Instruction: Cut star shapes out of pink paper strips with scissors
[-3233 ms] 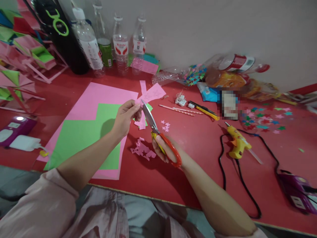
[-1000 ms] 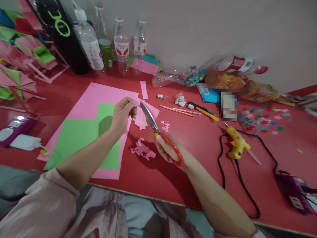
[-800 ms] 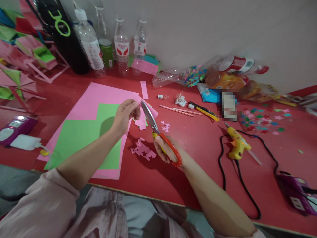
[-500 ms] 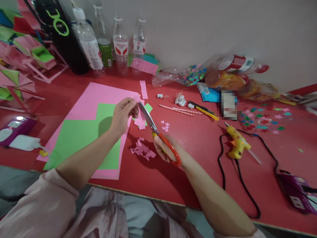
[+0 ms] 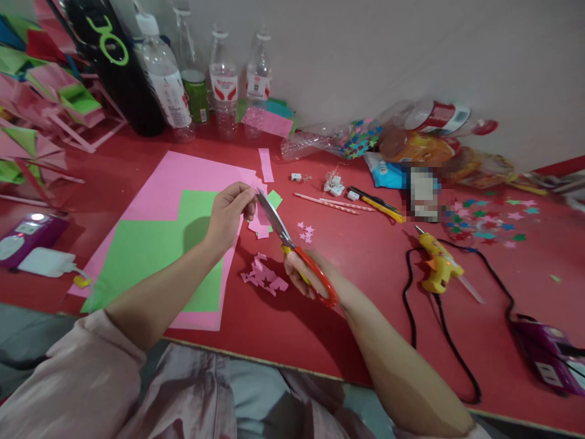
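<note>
My left hand (image 5: 231, 210) pinches a small piece of pink paper, mostly hidden by the fingers, above the edge of the large sheets. In my right hand (image 5: 304, 274) is a pair of scissors (image 5: 315, 268) with red and yellow handles. Their blades look nearly closed and point up-left, the tips at my left fingertips. Beneath the blades lie pink paper strips (image 5: 262, 231) and a bit of green paper (image 5: 275, 199). Small pink paper stars (image 5: 306, 233) rest right of the blades. Nearer me is a pile of pink paper scraps (image 5: 265, 275).
Large pink (image 5: 150, 183) and green sheets (image 5: 159, 262) lie at left. A yellow glue gun (image 5: 441, 265) with a black cord lies at right, near a purple power strip (image 5: 548, 353). Plastic bottles (image 5: 223, 85) and a black flask (image 5: 123, 73) stand along the wall. Loose stars (image 5: 493, 222) are scattered at right.
My left hand has shifted very slightly right and down, with less pink paper showing at its fingertips. The scissor blades look slightly more closed.
</note>
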Demonstrator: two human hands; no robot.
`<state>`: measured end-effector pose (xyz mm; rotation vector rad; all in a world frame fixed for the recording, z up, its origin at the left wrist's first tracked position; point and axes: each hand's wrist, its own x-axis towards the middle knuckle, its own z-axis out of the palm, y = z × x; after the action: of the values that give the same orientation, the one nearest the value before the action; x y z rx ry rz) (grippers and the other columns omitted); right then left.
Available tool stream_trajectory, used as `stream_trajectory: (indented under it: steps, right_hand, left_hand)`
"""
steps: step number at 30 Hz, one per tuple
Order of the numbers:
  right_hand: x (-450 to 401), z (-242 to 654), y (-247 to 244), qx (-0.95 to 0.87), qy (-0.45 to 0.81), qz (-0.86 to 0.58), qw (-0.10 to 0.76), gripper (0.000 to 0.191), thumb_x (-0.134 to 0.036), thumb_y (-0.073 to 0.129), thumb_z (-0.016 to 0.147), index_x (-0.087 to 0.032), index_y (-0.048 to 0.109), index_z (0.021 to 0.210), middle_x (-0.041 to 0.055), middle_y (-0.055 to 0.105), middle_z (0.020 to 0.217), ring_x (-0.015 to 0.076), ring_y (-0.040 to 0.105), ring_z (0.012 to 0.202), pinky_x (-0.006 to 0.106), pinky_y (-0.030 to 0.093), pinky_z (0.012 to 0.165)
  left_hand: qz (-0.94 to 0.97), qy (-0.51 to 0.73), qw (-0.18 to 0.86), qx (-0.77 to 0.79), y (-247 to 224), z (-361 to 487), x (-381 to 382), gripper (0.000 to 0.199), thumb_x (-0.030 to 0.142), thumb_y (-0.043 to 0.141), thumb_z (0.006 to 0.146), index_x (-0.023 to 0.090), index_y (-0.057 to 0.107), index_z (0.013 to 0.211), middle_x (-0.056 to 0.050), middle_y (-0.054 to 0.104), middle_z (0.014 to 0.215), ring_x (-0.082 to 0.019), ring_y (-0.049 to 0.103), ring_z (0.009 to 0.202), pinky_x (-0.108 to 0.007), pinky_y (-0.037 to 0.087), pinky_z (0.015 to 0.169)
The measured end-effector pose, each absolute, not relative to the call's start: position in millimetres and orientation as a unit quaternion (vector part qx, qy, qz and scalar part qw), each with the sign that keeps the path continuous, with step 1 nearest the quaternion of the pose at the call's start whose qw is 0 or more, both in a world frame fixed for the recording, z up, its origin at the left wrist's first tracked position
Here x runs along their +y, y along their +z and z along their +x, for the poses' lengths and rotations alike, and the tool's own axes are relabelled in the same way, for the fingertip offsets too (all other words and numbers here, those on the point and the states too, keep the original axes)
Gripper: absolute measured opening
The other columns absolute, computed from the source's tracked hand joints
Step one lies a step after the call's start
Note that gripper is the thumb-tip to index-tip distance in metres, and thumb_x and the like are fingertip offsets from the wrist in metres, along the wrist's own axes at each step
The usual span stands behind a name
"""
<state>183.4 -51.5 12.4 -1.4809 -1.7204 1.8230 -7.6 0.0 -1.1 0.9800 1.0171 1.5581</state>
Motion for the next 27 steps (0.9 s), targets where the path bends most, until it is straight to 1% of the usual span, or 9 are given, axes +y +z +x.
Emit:
stream_trajectory:
  steps: [8,16,27]
  right_hand:
    - [-50.9,184.0,11.4,-0.586,0.618,-0.512,0.113,0.053,-0.070,0.044,0.080,-0.020,0.046,0.065,-0.0066,0.044,0.039,0.0053,0.038,0.030,0.016,0.031,0.031]
    - [-53.5,184.8,9.8,-0.595,0.618,-0.496,0.138,0.055,-0.072,0.041,0.081,-0.020,0.045,0.064,-0.0071,0.042,0.038,0.0054,0.036,0.030,0.017,0.031,0.031]
    - [-55.2,183.6,18.1,-0.616,0.593,-0.503,0.128,0.058,-0.071,0.039,0.083,-0.020,0.039,0.056,-0.0059,0.041,0.036,0.0048,0.035,0.029,0.016,0.028,0.031]
  left_hand:
    - [0.404,0.643,0.492,0.425,-0.6,-7.1,-0.1,0.018,0.019,0.056,0.079,0.018,0.055,0.061,0.005,0.051,0.046,-0.003,0.044,0.041,-0.015,0.036,0.041]
    - [0.404,0.637,0.497,0.429,0.6,-7.5,-0.1,0.018,0.017,0.055,0.077,0.018,0.054,0.059,0.005,0.051,0.046,-0.003,0.045,0.041,-0.015,0.037,0.041]
    - [0.404,0.640,0.502,0.419,-0.8,-8.7,1.9,0.017,0.016,0.054,0.076,0.018,0.054,0.059,0.005,0.050,0.046,-0.003,0.044,0.041,-0.015,0.035,0.040]
